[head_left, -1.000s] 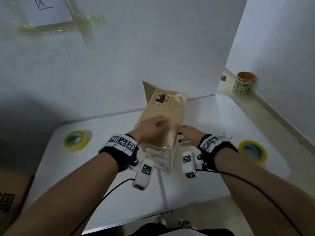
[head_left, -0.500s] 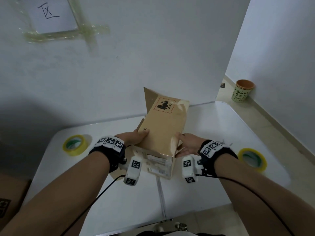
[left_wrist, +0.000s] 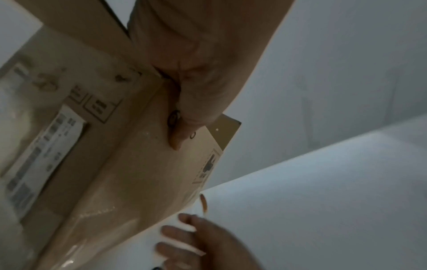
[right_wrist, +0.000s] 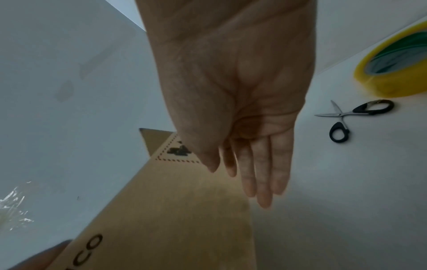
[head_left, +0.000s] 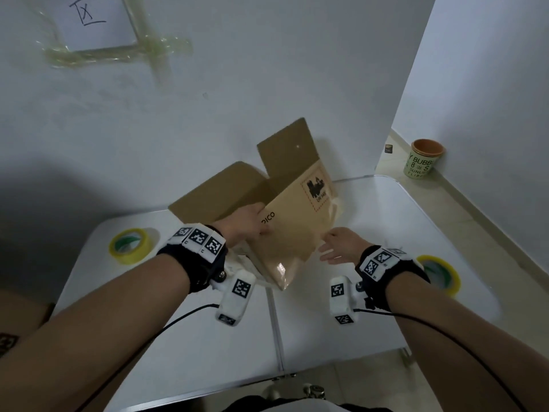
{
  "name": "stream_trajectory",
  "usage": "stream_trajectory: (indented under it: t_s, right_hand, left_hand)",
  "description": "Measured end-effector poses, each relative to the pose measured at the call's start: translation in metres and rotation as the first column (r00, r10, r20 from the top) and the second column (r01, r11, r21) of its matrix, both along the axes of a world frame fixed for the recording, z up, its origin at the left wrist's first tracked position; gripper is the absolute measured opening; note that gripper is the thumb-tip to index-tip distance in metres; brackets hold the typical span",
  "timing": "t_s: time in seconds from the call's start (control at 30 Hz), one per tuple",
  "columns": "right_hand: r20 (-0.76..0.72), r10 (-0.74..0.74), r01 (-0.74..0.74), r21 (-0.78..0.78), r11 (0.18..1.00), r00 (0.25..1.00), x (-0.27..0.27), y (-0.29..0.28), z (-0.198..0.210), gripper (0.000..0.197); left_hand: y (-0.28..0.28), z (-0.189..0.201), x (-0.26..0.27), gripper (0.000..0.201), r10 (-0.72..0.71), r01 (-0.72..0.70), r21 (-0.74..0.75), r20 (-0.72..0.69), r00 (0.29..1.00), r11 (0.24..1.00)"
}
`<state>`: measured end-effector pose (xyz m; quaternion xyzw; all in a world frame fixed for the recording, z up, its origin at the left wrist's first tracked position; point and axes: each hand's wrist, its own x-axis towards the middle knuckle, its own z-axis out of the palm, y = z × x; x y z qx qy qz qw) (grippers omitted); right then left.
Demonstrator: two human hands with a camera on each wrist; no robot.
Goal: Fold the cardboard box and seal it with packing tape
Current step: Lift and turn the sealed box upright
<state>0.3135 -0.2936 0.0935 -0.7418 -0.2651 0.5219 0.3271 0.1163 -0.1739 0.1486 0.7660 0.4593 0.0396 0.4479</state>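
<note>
Brown corrugated cardboard box [head_left: 292,221], printed with a black logo in a red dotted frame, stands tilted on the white table [head_left: 386,218], its flaps open toward the wall. Left hand [head_left: 243,224] grips its upper panel edge, thumb on the outside. Right hand [head_left: 337,243] hovers just beside it, fingers straight. Nothing inside shows.

One cardboard box [head_left: 285,221], two tape rolls [head_left: 129,245] [head_left: 439,275], one pair of scissors [right_wrist: 353,117], one cup [head_left: 423,160], my two hands [head_left: 243,224] [head_left: 338,243]

White wall [head_left: 267,69] with taped paper sign [head_left: 95,22] (handwritten), white table [head_left: 184,352], beige tiled floor [head_left: 490,233]
</note>
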Motion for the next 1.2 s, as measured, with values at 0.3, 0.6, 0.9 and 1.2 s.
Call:
stream_trajectory:
  t_s: [0.3, 0.6, 0.9, 1.2]
  right_hand:
    - [0.255, -0.068, 0.000, 0.257, 0.966, 0.965, -0.008, 0.018, 0.004, 0.027]
    - [0.603, 0.593, -0.447, -0.393, 0.803, 0.534, -0.029, 0.045, -0.024, 0.032]
    - [0.565, 0.774, -0.348, -0.691, 0.633, 0.286, -0.036, 0.067, -0.031, 0.038]
    - [0.803, 0.072, -0.151, 0.022, 0.988, 0.591, -0.022, 0.042, -0.066, 0.029]
  left_hand:
    - [-0.016, -0.064, -0.056, 0.027, -0.198, 0.405, 0.252, -0.580, 0.791, 0.879]
    - [0.018, -0.092, -0.087, 0.028, -0.366, 0.484, -0.022, -0.686, 0.629, 0.875]
    - [0.052, -0.113, -0.062, 0.073, -0.591, 0.410, -0.439, -0.697, 0.406, 0.799]
    - [0.055, -0.125, -0.064, 0.044, -0.607, 0.623, -0.271, -0.675, 0.420, 0.733]
